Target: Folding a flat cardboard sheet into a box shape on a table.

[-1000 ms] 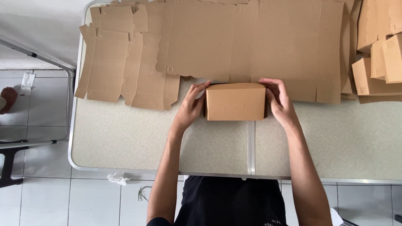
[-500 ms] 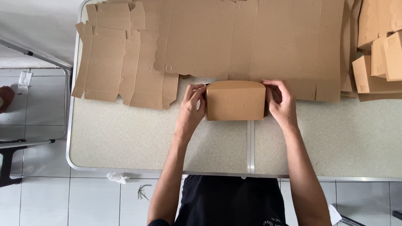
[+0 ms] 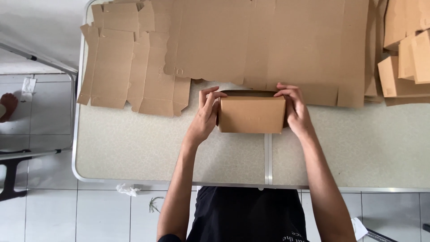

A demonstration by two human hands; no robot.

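Observation:
A small brown cardboard box (image 3: 251,114) stands on the speckled table (image 3: 134,148), held between both hands. My left hand (image 3: 205,117) presses its left end, fingers curled over the top edge. My right hand (image 3: 295,110) grips its right end the same way. The box's top shows a dark open slit along its far edge. Flat unfolded cardboard blanks (image 3: 134,67) lie just behind the box, spread over the far half of the table.
A large flat cardboard sheet (image 3: 291,45) covers the table's far middle. Folded boxes (image 3: 405,62) are stacked at the far right. The table's metal edge (image 3: 77,134) runs down the left, with tiled floor and a person's foot (image 3: 8,105) beyond it.
The box has tipped slightly, so its top now shows a dark gap at the far edge. Both hands kept their hold and the fingers shifted over the top.

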